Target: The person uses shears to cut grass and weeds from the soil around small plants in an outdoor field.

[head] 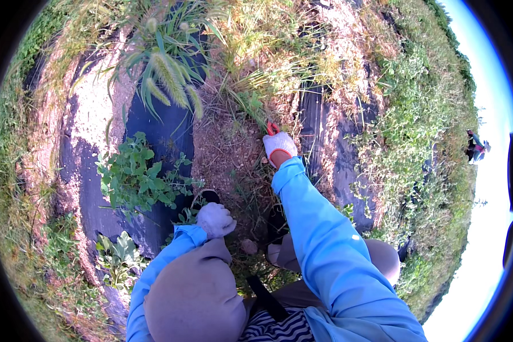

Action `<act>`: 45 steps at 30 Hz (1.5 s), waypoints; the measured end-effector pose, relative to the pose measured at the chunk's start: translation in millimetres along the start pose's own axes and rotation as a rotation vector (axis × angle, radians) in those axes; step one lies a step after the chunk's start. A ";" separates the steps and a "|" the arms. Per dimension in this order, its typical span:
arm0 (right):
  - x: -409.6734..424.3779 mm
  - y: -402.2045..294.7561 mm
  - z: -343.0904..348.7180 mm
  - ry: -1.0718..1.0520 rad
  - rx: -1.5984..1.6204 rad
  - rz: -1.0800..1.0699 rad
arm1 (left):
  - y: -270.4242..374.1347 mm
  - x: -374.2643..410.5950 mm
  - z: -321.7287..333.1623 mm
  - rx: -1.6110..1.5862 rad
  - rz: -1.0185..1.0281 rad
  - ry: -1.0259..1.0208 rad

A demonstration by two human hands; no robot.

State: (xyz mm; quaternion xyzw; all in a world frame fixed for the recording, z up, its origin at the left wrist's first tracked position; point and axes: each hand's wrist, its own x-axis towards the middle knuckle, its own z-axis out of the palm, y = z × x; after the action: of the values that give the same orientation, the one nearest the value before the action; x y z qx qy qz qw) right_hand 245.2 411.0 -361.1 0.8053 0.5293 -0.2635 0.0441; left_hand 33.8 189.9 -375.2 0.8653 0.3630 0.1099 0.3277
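My right hand [281, 143], in a white knitted glove with an orange-red cuff edge, reaches forward low over the soil. Red shows at its curled fingers, probably the glove's coated side. Green weed stems [256, 109] run into those fingers, and the grip itself is partly hidden. Closer to me, my left hand [216, 220] wears a white glove too. It rests by my bent left knee [201, 290] with its fingers curled, and nothing shows in it. A strip of bare brown soil [226, 145] lies between my hands and the weeds.
Black mulch sheeting [162, 124] flanks the soil strip on the left, with more sheeting [314, 115] on the right. A leafy green plant [132, 175] and foxtail grass [171, 81] stand at left. My shoe [206, 197] is beside my left hand. A distant person [476, 147] appears far right.
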 end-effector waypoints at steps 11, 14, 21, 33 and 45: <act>9.7 -2.9 -14.4 -0.024 0.057 -0.134 | -0.7 -2.2 0.5 0.015 -0.041 -0.078; 19.2 10.8 -14.9 -0.023 -0.018 -0.069 | 1.2 4.6 -1.1 0.012 -0.020 -0.059; -11.4 3.0 -25.2 0.045 0.142 -0.168 | -0.5 -3.2 0.7 0.022 -0.038 -0.065; 34.8 -14.3 -38.9 -0.008 -0.173 -0.068 | 1.8 1.4 -3.4 0.011 -0.039 -0.077; 68.3 -19.6 -21.0 -0.106 -0.174 -0.171 | 1.3 0.6 -3.5 0.004 0.016 0.038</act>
State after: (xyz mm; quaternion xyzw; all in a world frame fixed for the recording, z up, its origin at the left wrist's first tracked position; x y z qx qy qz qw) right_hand 256.6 483.5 -371.3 0.7353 0.6139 -0.2614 0.1189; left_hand 33.5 191.3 -371.7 0.8667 0.3623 0.1284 0.3180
